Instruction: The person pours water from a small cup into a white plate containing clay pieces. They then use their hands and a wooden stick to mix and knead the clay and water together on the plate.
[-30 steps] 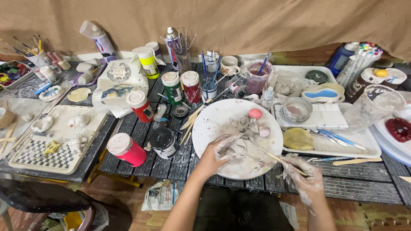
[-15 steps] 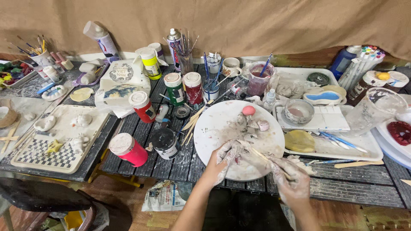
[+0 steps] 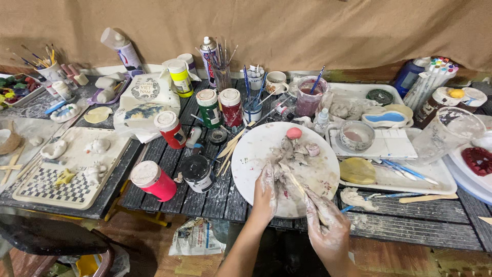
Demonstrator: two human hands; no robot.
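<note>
Grey wet clay lumps [image 3: 294, 154] lie on the round white plate [image 3: 285, 166] at the near table [image 3: 410, 231] edge. I judge the clay soft, sticky and easily deformed: take it low, with light pressure. My left hand [image 3: 266, 192] rests on the plate, fingers extended, touching the clay. My right hand [image 3: 325, 225] is closed around a thin wooden modelling stick [image 3: 294, 182], tip towards the clay. A black-lidded paint jar [image 3: 197, 173] stands just beside the plate.
</note>
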